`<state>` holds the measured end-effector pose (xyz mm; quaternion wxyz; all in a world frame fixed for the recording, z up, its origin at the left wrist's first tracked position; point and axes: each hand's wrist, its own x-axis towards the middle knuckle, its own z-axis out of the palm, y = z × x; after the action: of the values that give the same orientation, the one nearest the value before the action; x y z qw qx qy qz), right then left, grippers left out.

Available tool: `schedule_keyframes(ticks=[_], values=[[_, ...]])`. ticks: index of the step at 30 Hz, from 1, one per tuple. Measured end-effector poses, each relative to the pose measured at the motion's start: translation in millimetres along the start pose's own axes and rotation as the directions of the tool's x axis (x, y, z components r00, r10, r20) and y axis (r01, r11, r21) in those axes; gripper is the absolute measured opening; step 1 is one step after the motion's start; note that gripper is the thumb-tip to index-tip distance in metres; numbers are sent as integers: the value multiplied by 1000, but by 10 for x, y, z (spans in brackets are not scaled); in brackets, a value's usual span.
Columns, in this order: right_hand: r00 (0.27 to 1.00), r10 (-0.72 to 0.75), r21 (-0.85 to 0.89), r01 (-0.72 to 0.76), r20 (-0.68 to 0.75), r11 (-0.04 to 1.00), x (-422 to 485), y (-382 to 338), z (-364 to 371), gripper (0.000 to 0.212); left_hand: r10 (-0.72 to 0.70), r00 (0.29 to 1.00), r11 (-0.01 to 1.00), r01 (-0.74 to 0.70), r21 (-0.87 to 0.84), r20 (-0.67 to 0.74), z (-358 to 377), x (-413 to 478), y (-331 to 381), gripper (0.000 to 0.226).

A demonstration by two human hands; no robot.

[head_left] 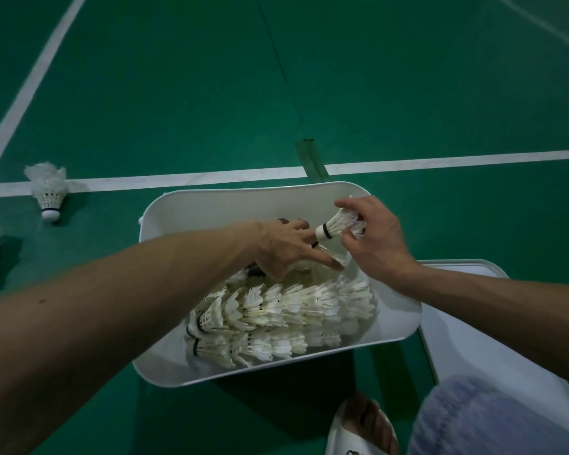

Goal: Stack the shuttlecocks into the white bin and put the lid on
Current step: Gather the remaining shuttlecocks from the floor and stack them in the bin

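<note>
Loading shuttlecocks into white bin [165,224].
My right hand [375,238] pinches one shuttlecock [337,224] over the bin's far corner; left hand [289,249] fingers spread on stacked rows [276,310]. Lid [467,323] beside bin.

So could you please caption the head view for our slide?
Right hand holds a shuttlecock over the part-filled white bin; left hand reaches inside.

Head-worn, wide-angle, looking steeply down and forward, close over the white bin [165,218] at centre; white court line [440,161] crossing from nine to three o'clock.
</note>
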<state>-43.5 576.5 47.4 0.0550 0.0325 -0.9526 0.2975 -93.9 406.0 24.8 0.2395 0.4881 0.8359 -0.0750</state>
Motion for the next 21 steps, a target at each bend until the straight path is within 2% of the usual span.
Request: schedule_keyframes(ticks=[4,12,17,21], values=[[1000,-14,-2,14,11,1000,-1,28,23,45,-5,1000,1000,5,-13,24,-45,80,7,91],[998,-55,-32,56,40,998,7,91,3,43,-10,1000,983,12,-184,10,9,190,-93,78],[998,-43,-5,43,47,999,52,85,7,44,81,995,979,-68,-190,64,-68,271,-73,83],[998,-35,11,35,51,999,61,81,7,44,100,992,969,-80,-233,75,-3,370,-87,77]])
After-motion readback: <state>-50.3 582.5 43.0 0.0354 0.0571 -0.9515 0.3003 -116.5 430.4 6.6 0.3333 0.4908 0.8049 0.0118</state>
